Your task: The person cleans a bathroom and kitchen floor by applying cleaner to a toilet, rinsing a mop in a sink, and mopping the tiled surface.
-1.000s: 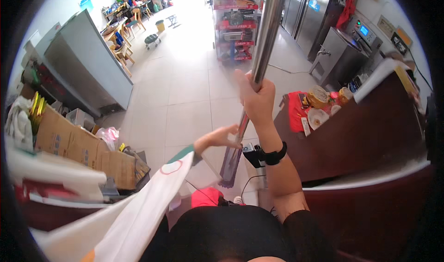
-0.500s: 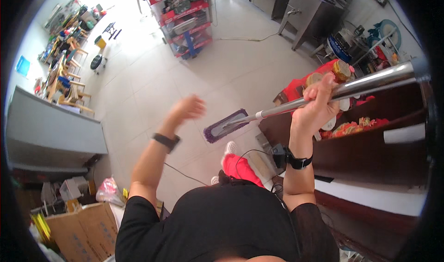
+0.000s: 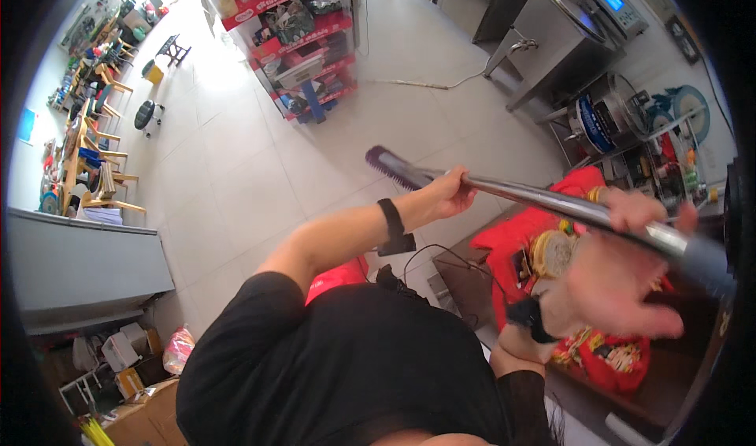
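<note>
A flat mop's metal pole (image 3: 543, 198) runs from the floor up toward the right edge. Its purple-fringed mop head (image 3: 391, 168) rests on the tiled floor, partly hidden behind my left hand. Low on the pole, my left hand (image 3: 452, 194) is closed around the metal. Higher up, my right hand (image 3: 626, 265) is at the pole near its grey grip (image 3: 705, 261), blurred by motion. Its thumb sticks out and its fingers are spread, some of them lying over the pole. Dark bands circle both wrists.
Beside me on the right, red bags (image 3: 512, 245) hold round gold-coloured tins (image 3: 554, 253) and small packets. Ahead stands a shelf rack (image 3: 303, 48); a steel machine (image 3: 543, 44) is at far right. A cable (image 3: 425, 83) crosses the floor. Chairs (image 3: 102, 135) and a grey counter (image 3: 87, 265) line the left.
My left hand has come across to the right and taken hold of the pole. My right hand has loosened and moved nearer the grey grip. The mop head has shifted up and turned.
</note>
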`<state>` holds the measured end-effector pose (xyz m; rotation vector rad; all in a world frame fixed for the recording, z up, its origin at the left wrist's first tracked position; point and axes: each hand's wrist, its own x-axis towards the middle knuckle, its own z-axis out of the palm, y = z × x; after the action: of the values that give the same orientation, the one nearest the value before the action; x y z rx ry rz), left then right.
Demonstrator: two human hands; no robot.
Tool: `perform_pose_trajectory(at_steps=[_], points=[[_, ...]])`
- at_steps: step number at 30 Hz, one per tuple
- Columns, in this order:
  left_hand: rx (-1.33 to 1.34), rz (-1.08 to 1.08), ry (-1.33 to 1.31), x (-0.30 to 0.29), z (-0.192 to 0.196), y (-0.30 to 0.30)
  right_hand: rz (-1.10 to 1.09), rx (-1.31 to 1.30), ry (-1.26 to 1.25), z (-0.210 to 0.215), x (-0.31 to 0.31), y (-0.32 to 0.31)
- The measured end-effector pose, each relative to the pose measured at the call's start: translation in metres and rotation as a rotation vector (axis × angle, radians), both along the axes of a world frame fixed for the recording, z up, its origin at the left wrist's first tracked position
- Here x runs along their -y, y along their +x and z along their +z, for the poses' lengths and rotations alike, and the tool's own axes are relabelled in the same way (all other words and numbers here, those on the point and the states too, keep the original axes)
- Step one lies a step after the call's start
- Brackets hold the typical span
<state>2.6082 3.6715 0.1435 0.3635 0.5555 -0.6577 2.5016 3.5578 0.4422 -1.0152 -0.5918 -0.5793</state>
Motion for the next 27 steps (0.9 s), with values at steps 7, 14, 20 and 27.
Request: perform_pose_trajectory(at_steps=[7, 14, 20, 27], points=[[0.052, 0.041, 0.072, -0.039, -0.052, 0.208, 0.303, -0.376, -0.125, -0.04, -0.006, 0.124], [0.048, 0.096, 0.062, -0.071, -0.121, 0.422, 0.53, -1.153, 0.298, -0.071, -0.048, 0.249], [-0.035, 0.084, 0.156, -0.092, -0.176, 0.577, 0.579, -1.553, 0.237, -0.115, -0.032, 0.411], [-0.129, 0.037, 0.36, -0.11, -0.278, 0.728, 0.684, -1.681, -0.408, -0.217, 0.003, 0.656]])
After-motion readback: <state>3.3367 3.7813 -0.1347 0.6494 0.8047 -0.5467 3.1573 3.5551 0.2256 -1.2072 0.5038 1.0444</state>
